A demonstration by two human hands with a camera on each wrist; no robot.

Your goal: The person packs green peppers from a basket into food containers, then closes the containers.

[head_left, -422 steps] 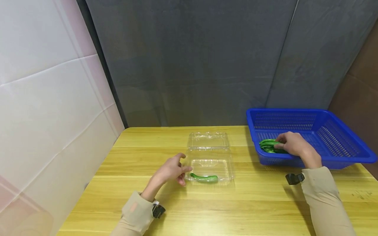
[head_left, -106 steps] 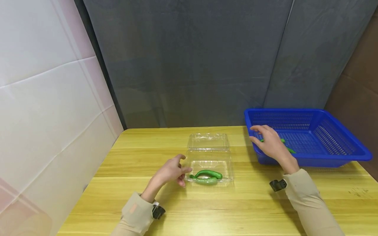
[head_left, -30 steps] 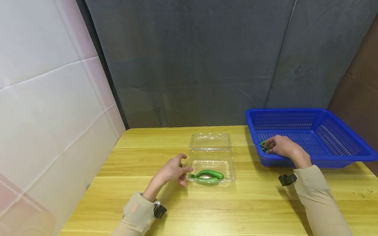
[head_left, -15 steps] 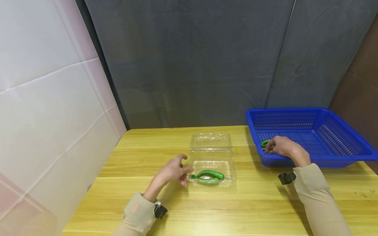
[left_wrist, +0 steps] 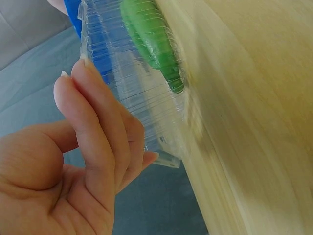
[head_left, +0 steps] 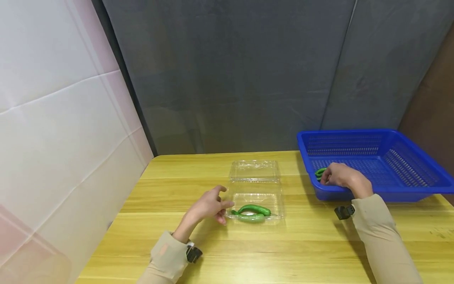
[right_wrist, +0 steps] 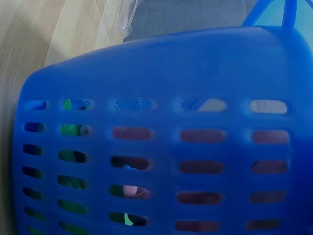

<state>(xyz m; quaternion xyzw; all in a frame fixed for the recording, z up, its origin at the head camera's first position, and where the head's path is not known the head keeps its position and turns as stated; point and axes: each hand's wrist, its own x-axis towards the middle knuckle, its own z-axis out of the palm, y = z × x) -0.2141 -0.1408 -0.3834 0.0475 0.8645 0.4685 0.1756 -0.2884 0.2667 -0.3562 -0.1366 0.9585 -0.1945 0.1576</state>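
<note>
- Head view: two green peppers lie side by side in a clear plastic container (head_left: 255, 195), at the side facing away from the tabletop's far edge. The curved pepper (head_left: 255, 209) is behind the paler pepper (head_left: 252, 218).
- The container stands open on the tabletop (head_left: 159, 193), its lid (head_left: 254, 170) folded back towards the far edge.
- The left hand (head_left: 209, 204) is at the container's left side, thumb tip at the rim. Its fingers are loosely bent, the thumb apart from them; the left wrist view shows two fingers lying together beside the clear wall.
- More green peppers (head_left: 320, 172) lie in a blue basket (head_left: 397, 194), which covers the tabletop's far right corner.
- The right hand (head_left: 342, 176) reaches down into the basket beside these peppers, fingers bent. The basket's near wall hides the fingertips, and its slots in the right wrist view give only scraps of green and skin, so I cannot tell whether they hold one.
- A small black camera (head_left: 193, 253) sits at the left cuff, another black camera (head_left: 343, 213) at the right.
- Beyond the far edge hangs a dark grey curtain (head_left: 230, 79); a white panel (head_left: 71, 118) runs along the left edge.
</note>
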